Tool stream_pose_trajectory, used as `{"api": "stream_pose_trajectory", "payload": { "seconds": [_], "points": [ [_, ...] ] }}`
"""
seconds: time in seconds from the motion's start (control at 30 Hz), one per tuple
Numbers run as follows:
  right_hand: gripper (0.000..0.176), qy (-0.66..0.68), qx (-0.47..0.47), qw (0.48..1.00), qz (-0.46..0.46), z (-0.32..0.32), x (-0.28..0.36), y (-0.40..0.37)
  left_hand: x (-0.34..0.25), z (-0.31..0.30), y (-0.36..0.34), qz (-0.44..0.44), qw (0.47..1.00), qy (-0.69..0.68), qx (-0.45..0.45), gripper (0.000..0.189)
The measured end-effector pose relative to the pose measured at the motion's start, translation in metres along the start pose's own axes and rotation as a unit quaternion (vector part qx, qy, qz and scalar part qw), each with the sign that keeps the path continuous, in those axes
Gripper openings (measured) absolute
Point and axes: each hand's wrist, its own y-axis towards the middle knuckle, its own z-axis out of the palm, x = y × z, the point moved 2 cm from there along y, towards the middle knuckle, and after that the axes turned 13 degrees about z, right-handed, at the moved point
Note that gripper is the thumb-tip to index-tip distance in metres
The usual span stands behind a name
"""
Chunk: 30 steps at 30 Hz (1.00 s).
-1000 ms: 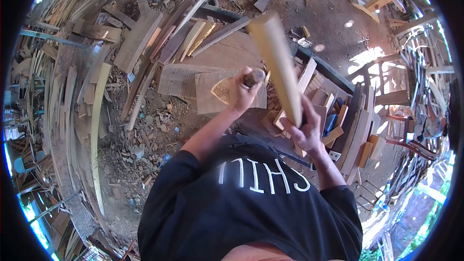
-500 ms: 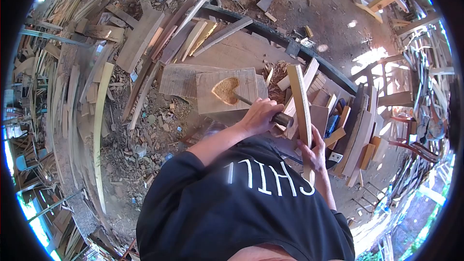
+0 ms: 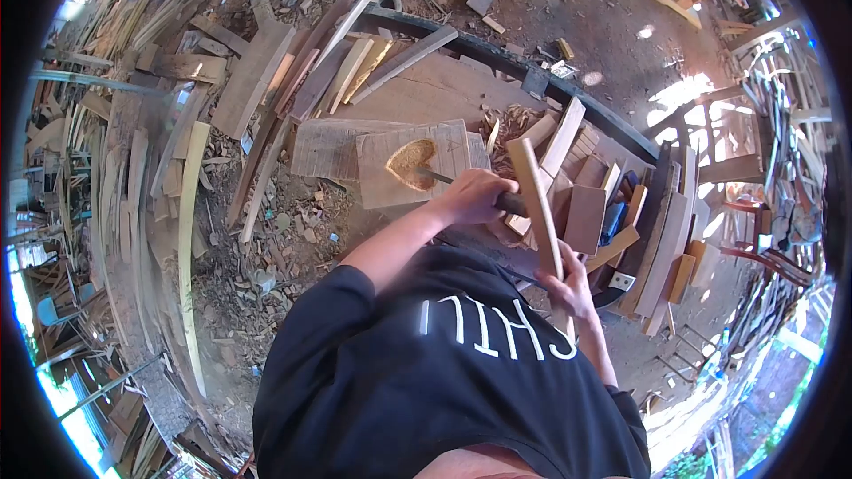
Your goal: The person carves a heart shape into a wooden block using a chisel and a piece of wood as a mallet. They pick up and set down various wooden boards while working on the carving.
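A wooden board (image 3: pixel 368 179) with a heart-shaped hollow (image 3: pixel 410 162) carved in its face lies in front of me. My left hand (image 3: pixel 477 197) is wrapped round the handle of a chisel (image 3: pixel 437 176), whose blade slants down into the hollow's right side. The handle's butt end (image 3: pixel 512 204) sticks out past my fist. My right hand (image 3: pixel 572 291) grips the lower part of a long wooden bar (image 3: pixel 532 191). In this view the bar's side overlaps the butt of the chisel handle.
Beneath the board lies a wider plank (image 3: pixel 324 149). Wood shavings (image 3: pixel 515 129) are heaped to its right, near several wood blocks and a blue item (image 3: pixel 612 223). Planks (image 3: pixel 253 80) and offcuts cover the ground at left. A dark beam (image 3: pixel 603 124) runs behind.
The wooden bar has swung left, up to the chisel's butt, with my right hand still around it. My left hand keeps the chisel in the hollow. The view has shifted slightly.
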Motion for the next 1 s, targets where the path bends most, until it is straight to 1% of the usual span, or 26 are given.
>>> {"api": "stream_pose_trajectory", "payload": {
  "seconds": [0.07,0.13,0.17,0.2,0.27,0.4,0.47,0.5,0.53,0.6,0.63,0.67,0.73,0.8,0.83,0.87,0.93,1.0],
  "points": [
    [0.072,-0.012,0.012,1.0,-0.002,-0.002,-0.002,0.0,0.01,-0.001,-0.008,-0.001,1.0,-0.005,-0.004,0.016],
    [0.074,0.04,-0.003,0.996,-0.075,-0.006,0.004,-0.005,0.01,-0.004,-0.012,-0.023,0.997,0.057,0.037,0.018],
    [0.075,0.089,0.002,0.995,-0.038,-0.009,0.008,-0.012,0.008,-0.004,-0.01,-0.012,0.997,0.056,0.043,0.019],
    [0.074,0.119,-0.022,0.992,-0.027,-0.011,0.001,-0.012,0.001,-0.007,-0.006,-0.011,0.997,0.056,0.046,0.019],
    [0.076,0.152,-0.018,0.988,0.003,-0.014,0.0,-0.02,-0.014,-0.003,0.0,-0.006,0.998,0.013,0.065,0.018],
    [0.079,0.122,-0.004,0.992,0.033,-0.01,-0.003,-0.039,-0.024,0.006,0.002,0.007,0.996,-0.008,0.084,0.018],
    [0.081,0.11,0.003,0.992,0.068,-0.005,-0.006,-0.049,-0.017,0.007,-0.002,0.011,0.996,-0.021,0.081,0.018],
    [0.082,0.104,-0.019,0.994,0.036,-0.002,-0.006,-0.051,-0.014,0.007,-0.003,0.016,0.997,-0.03,0.072,0.019],
    [0.082,0.111,-0.026,0.993,0.044,-0.002,-0.006,-0.055,-0.013,0.007,-0.003,0.021,0.996,-0.033,0.076,0.019],
    [0.081,0.146,-0.08,0.986,0.011,0.0,-0.009,-0.065,-0.011,0.004,0.0,0.028,0.996,-0.016,0.085,0.019],
    [0.079,0.189,-0.09,0.978,0.009,0.002,-0.005,-0.074,-0.01,0.002,0.001,0.035,0.995,-0.019,0.089,0.019],
    [0.077,0.219,-0.123,0.968,-0.023,0.006,0.004,-0.08,-0.01,-0.001,0.002,0.034,0.994,-0.027,0.101,0.019],
    [0.07,0.274,-0.151,0.948,-0.061,0.017,-0.004,-0.082,-0.009,-0.002,0.003,0.038,0.992,-0.038,0.118,0.02],
    [0.065,0.224,-0.15,0.963,0.027,0.045,-0.006,-0.074,-0.004,-0.002,0.0,0.041,0.991,-0.053,0.115,0.021],
    [0.064,0.126,-0.131,0.983,0.018,0.061,-0.01,-0.063,-0.001,-0.002,-0.004,0.045,0.99,-0.057,0.121,0.021],
    [0.064,0.099,-0.106,0.989,0.042,0.076,-0.013,-0.057,0.004,-0.002,-0.009,0.052,0.99,-0.043,0.126,0.021],
    [0.065,0.12,-0.104,0.986,0.051,0.083,0.0,-0.064,0.011,-0.008,-0.012,0.064,0.989,-0.027,0.134,0.021],
    [0.063,0.178,-0.187,0.966,0.001,0.088,0.0,-0.071,0.015,-0.009,-0.022,0.077,0.984,-0.023,0.16,0.021]
  ]
}}
